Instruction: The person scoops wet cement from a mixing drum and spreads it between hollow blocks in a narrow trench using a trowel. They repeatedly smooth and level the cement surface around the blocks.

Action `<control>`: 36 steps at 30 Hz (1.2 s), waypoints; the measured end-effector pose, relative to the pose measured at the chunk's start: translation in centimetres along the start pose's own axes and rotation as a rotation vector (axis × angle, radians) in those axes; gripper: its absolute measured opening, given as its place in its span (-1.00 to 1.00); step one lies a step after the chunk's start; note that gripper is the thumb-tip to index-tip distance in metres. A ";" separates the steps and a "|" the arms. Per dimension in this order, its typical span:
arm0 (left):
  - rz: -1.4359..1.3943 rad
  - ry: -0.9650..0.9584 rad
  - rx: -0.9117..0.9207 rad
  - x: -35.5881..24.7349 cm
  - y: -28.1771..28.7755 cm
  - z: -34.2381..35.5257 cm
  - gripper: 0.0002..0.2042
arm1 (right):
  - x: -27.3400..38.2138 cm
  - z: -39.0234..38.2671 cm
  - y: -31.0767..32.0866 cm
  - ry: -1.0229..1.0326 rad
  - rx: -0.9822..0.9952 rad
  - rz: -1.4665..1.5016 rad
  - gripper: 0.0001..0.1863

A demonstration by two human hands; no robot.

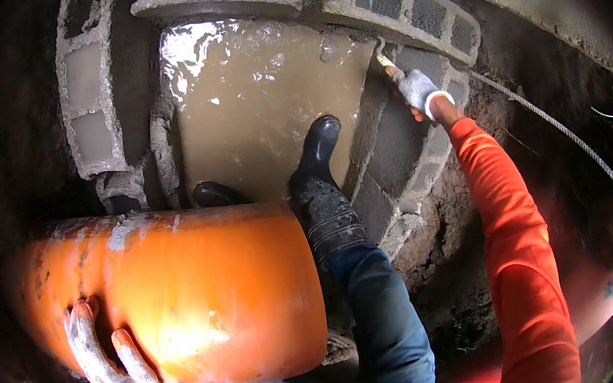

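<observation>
My left hand (114,365), in a whitish glove with rust-coloured fingertips, rests on a large orange pipe (218,277). Its fingers are spread over the curved surface. Out to the far right, my right hand (420,91) wears a grey-white glove and is closed around a pale-handled tool (384,58) with a bent neck, perhaps a trowel; its working end cannot be made out. The tool is at the inner corner of a wall of grey concrete blocks (399,139), close to the upper course of blocks (406,6).
Muddy water (258,98) fills the space between the block walls. One black rubber boot (319,167) stands in it, another (216,194) beside the pipe. Hollow blocks (90,95) form the left wall. A rope (564,132) runs down the right over dark soil. Another pipe (597,287) lies lower right.
</observation>
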State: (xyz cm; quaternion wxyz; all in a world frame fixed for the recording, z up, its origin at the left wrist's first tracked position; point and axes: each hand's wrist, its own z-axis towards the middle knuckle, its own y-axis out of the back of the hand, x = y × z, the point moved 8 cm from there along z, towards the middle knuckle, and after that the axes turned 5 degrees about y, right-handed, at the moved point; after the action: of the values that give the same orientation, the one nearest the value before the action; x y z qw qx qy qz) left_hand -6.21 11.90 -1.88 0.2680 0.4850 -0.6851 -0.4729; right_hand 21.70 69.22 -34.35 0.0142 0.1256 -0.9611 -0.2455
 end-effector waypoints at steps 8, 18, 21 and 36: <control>-0.024 0.004 -0.032 -1.1 -0.4 0.4 -0.52 | 4.5 4.9 -2.4 0.137 -0.046 0.063 -0.12; 0.032 0.005 -0.033 -0.5 0.4 0.0 -0.52 | -1.9 -3.5 3.7 0.010 -0.106 0.002 -0.19; -0.002 0.006 -0.023 -0.4 0.1 0.4 -0.51 | -1.5 0.9 2.7 -0.017 -0.061 -0.057 -0.25; 0.000 -0.083 0.002 -0.5 0.0 0.3 -0.51 | -2.0 -8.3 -4.9 0.008 -0.086 0.413 -0.31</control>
State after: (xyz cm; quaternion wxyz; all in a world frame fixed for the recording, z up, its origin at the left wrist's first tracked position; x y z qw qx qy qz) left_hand -6.24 12.43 -1.97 0.2386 0.4653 -0.6962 -0.4919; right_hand 25.53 61.65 -29.35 0.0734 -0.0736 -0.9550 -0.2778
